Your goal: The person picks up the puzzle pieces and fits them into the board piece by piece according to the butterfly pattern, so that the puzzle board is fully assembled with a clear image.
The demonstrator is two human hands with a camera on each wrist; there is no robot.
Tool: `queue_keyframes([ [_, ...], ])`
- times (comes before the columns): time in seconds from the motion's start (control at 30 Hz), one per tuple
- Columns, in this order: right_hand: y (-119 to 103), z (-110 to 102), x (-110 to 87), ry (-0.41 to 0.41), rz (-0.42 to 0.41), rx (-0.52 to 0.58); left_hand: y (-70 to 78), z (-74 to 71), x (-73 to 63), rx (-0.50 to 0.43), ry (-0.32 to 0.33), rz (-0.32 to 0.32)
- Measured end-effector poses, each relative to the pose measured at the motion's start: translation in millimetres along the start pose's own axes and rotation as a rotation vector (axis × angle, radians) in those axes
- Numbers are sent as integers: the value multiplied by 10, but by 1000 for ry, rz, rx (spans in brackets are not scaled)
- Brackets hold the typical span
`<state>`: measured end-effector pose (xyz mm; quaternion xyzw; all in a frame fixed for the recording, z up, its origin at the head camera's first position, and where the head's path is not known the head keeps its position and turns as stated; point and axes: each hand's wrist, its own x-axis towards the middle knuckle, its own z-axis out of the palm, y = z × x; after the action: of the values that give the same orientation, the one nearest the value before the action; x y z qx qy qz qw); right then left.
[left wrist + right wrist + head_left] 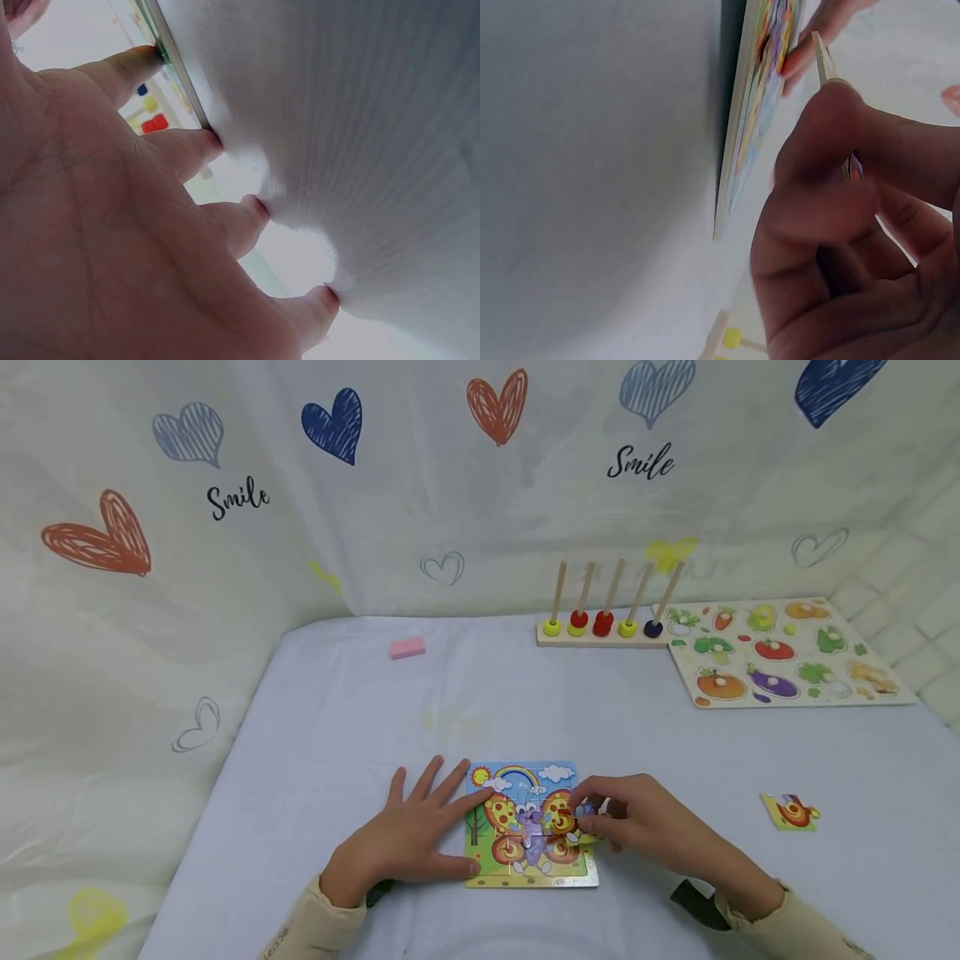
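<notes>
A butterfly jigsaw puzzle [517,787] lies in its thin wooden tray [540,882] on the white-covered table. My left hand [408,839] spreads its fingers at the tray's left side. Its thumb and index finger touch the puzzle, while other fingertips press on the cloth in the left wrist view. My right hand [641,814] pinches a jigsaw piece [823,60] between thumb and fingers over the puzzle's right edge. The fingers cover much of that piece. Off to the right lies a loose jigsaw piece [795,812] with an orange wing pattern.
Behind the puzzle, a peg stacker [600,642] with colored beads stands at the back. Beside it lies a vegetable knob puzzle board [806,652]. A pink block [407,647] sits at the back left. A heart-printed curtain [465,510] hangs behind the table.
</notes>
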<state>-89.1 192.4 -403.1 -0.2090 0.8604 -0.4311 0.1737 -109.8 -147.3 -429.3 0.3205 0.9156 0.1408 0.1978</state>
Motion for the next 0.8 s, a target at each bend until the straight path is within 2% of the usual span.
queue_keyframes([
  [0.23, -95, 211, 145, -46, -87, -8, -2, 0, 3, 3, -8, -10],
  [0.43, -140, 341, 227, -73, -106, 6, 5, -19, -2, 1, -10, -7],
  [0.63, -180, 453, 279, -34, -155, -103, 4, -29, -13, -5, -7, -1],
  [0.8, -218, 541, 292, 17, -150, -158, 1, -23, -15, -4, -1, 4],
])
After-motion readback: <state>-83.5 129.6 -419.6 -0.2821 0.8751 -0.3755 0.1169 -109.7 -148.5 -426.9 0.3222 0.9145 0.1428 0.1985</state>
